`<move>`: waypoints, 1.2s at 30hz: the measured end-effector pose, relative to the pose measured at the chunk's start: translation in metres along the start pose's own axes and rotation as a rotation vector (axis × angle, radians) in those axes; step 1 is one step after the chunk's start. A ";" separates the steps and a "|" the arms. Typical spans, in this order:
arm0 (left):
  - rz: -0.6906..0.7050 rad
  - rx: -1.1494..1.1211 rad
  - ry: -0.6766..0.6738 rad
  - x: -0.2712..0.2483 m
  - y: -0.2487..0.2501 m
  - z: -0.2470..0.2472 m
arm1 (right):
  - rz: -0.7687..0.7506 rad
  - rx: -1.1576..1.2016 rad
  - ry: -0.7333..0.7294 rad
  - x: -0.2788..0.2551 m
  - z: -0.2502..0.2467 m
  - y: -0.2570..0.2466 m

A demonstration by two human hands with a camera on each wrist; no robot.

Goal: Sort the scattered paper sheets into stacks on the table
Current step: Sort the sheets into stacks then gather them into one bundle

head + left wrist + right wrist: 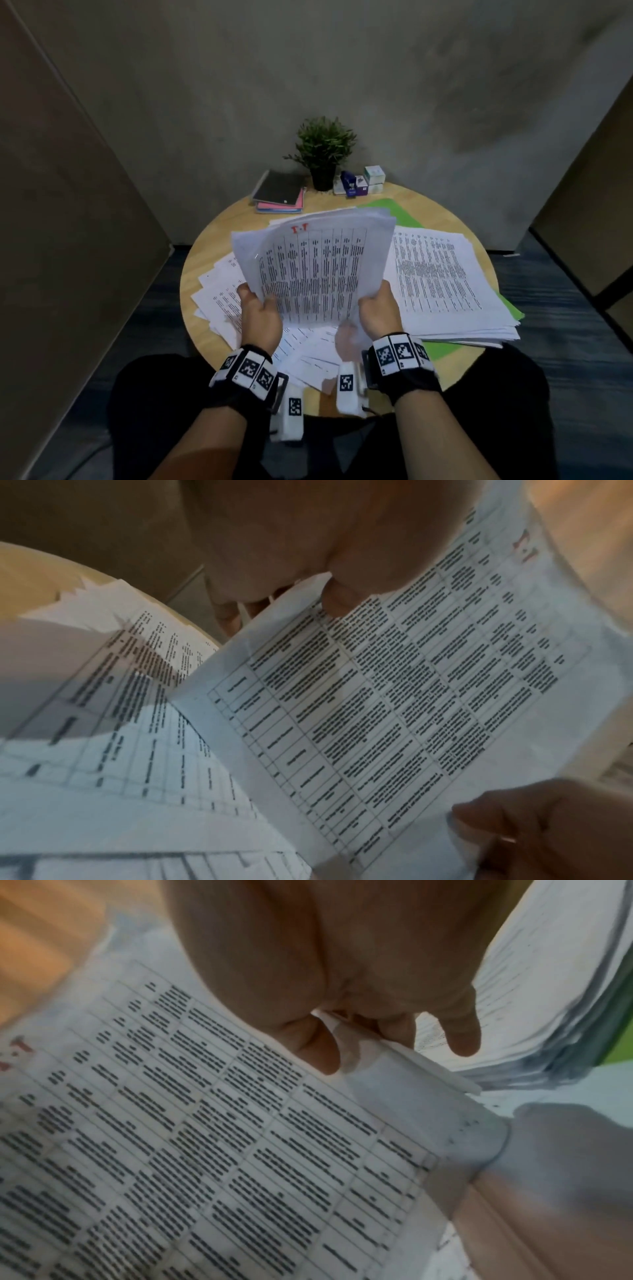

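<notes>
Both hands hold up a bundle of printed sheets [311, 263] above the round wooden table [219, 219]; the top sheet carries a table of text and a red mark. My left hand [257, 308] pinches its lower left edge, thumb on the front. My right hand [376, 305] grips the lower right edge. In the left wrist view the held bundle [394, 683] fills the frame, and in the right wrist view the bundle [205, 1137] shows with my thumb on top. A tall stack of sheets [442, 274] lies at the right. Scattered sheets [219, 291] lie left and underneath.
A green folder [394, 212] lies under the right stack. At the table's far edge stand a potted plant [323, 150], a pile of notebooks [279, 192] and small boxes [363, 181]. Walls close in behind and on both sides.
</notes>
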State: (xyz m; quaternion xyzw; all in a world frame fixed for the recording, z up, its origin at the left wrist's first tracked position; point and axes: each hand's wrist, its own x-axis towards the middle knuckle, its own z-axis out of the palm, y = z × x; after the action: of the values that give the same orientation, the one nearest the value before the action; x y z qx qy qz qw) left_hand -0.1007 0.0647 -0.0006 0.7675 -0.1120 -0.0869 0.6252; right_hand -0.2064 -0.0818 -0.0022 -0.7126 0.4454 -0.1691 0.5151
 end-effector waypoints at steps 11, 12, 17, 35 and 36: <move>-0.017 0.087 -0.174 -0.001 0.012 0.070 | -0.095 -0.018 0.207 0.020 -0.090 0.009; -0.025 0.084 -0.204 -0.002 0.014 0.081 | -0.077 -0.027 0.232 0.024 -0.103 0.012; -0.086 0.070 -0.304 -0.004 0.026 0.142 | 0.048 -0.058 0.342 0.052 -0.152 0.030; -0.272 0.340 -0.662 -0.002 0.012 0.197 | 0.313 -0.457 0.176 0.114 -0.173 0.083; -0.269 0.305 -0.650 0.001 0.015 0.191 | 0.288 -0.456 0.195 0.112 -0.174 0.078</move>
State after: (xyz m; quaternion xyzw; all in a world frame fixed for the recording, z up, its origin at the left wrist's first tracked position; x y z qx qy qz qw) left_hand -0.1528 -0.1181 -0.0252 0.7919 -0.2143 -0.3896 0.4186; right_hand -0.3025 -0.2798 -0.0239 -0.7197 0.6160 -0.0572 0.3151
